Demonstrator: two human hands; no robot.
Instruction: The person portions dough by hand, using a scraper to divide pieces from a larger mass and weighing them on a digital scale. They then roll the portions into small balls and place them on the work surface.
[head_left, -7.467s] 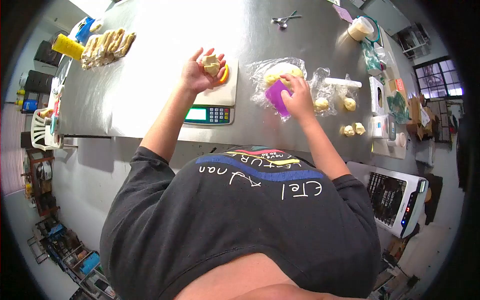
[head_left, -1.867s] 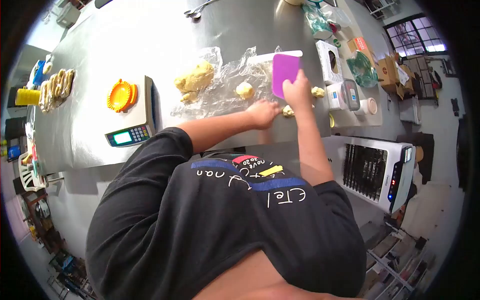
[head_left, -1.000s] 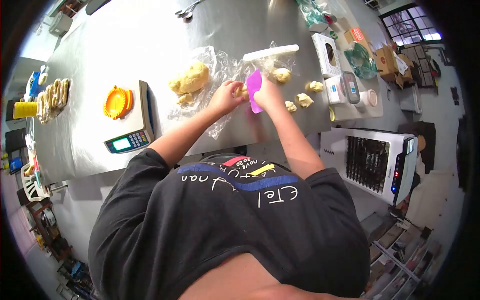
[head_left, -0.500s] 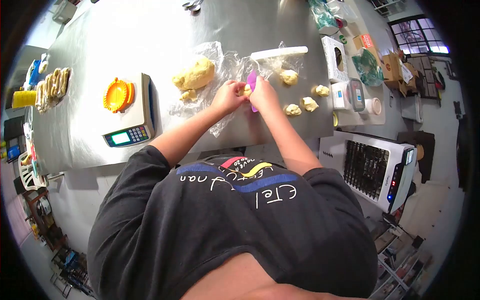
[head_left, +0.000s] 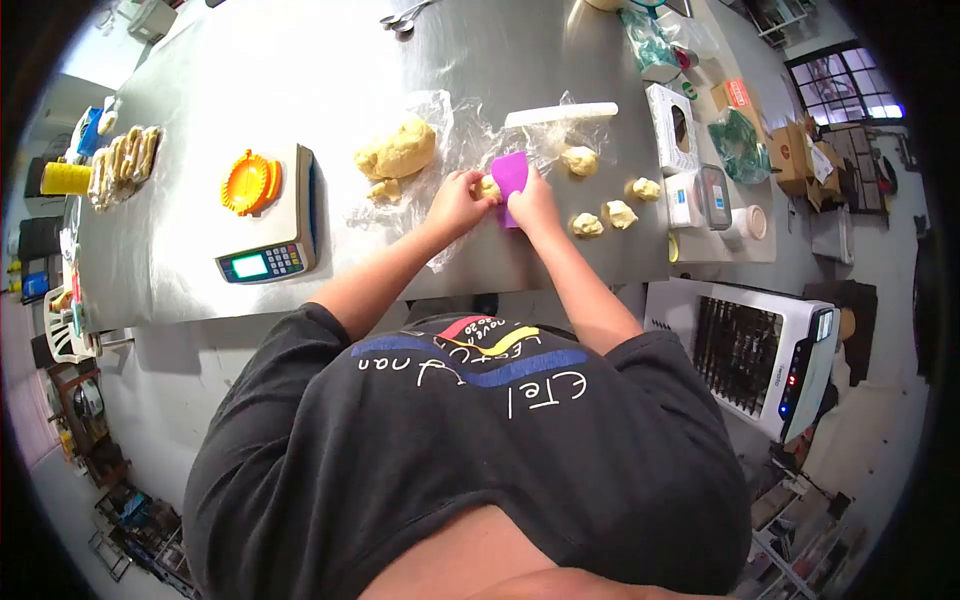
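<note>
My right hand (head_left: 535,207) grips a purple dough scraper (head_left: 509,174), its flat face tilted toward the camera. Close beside it, my left hand (head_left: 459,202) pinches a small lump of dough (head_left: 488,187) against the scraper's left side. A large mass of yellow dough (head_left: 402,147) sits on crumpled plastic wrap (head_left: 432,107) to the left, with a smaller bit (head_left: 383,190) just below it. On the right lie several separate dough pieces, among them one on the plastic (head_left: 579,160) and one on the bare metal (head_left: 620,214).
A digital scale (head_left: 297,215) with an orange dumpling mould (head_left: 249,184) stands left on the steel table (head_left: 365,275). A white rolling pin (head_left: 562,114) lies behind the dough. Measuring spoons (head_left: 403,22) are at the back; lidded containers (head_left: 714,194) stand right.
The purple scraper has turned from edge-on to showing its broad face. My left hand stays at the dough lump. The whole view has shifted slightly.
</note>
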